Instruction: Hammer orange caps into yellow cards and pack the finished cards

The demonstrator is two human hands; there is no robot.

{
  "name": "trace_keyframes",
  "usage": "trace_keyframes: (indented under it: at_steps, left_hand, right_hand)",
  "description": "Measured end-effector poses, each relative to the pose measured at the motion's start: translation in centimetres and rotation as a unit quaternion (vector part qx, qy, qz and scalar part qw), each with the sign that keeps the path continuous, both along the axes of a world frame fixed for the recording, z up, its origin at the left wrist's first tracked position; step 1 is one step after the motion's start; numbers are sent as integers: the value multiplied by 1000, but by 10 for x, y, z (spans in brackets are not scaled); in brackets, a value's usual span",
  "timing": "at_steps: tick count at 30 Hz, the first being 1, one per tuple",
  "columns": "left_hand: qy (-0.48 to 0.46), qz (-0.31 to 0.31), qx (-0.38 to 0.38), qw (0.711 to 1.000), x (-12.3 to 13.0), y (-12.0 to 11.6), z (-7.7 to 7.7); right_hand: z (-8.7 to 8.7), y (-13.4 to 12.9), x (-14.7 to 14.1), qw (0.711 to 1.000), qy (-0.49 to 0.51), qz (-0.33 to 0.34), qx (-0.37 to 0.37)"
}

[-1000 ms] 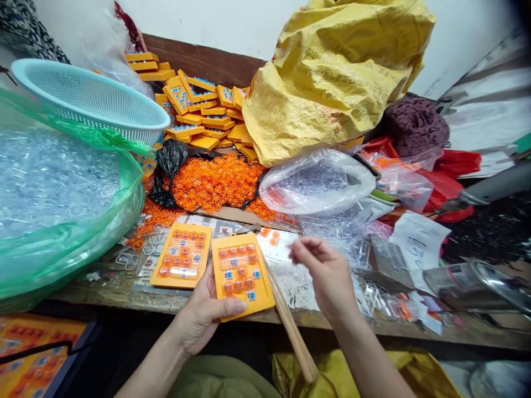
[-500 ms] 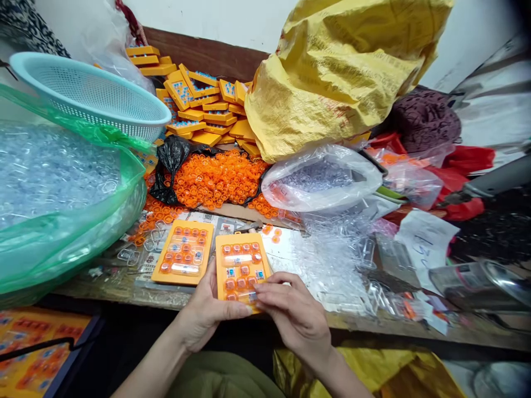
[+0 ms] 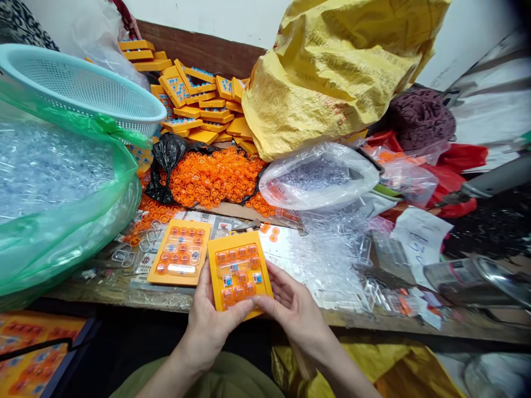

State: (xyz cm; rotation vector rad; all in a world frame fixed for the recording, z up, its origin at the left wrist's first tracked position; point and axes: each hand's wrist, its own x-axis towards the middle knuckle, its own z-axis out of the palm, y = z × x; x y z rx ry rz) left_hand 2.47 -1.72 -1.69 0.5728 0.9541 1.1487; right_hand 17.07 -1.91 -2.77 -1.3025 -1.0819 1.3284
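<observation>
Both bare hands hold a flat yellow-orange rectangular plastic board (image 3: 240, 264), dotted with translucent orange caps, above the near edge of the worn wooden table (image 3: 112, 297). We see the left hand (image 3: 207, 326) clasping its left side and near corner, the right hand (image 3: 296, 312) its right side and near corner; each grip is narrow, closed to the board's thickness, with the thumbs almost touching over the near edge. We cannot make out most of the fingers, tucked behind the board, nor whatever the thumbs cover. Just to the left, a second yellow-orange capped board (image 3: 180, 252) lies flat. Farther off, we find a heap of small orange plastic rings (image 3: 215, 174) and, to its right, a white translucent plastic bag (image 3: 365, 179) of clear pieces too small to tell apart. At left, a bulging green translucent plastic bag (image 3: 110, 221) is cut off by the frame, as is an orange-capped panel (image 3: 41, 370) at near left. Handwriting on a white paper sheet (image 3: 418, 237) at right defeats us.
</observation>
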Motion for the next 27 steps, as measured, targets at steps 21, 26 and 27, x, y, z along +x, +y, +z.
trace_keyframes:
  at_steps: [21,26,27]
  left_hand:
    - [108,-58,-2,992,-4,4,-11]
    - [116,-59,13,991,-5,6,-8]
    - [112,-60,12,992,-5,6,-8]
  right_hand:
    - [45,236,87,746,-664,-27,35]
    - [42,233,87,724,-690,2,24]
    - [43,233,88,723,-690,5,24]
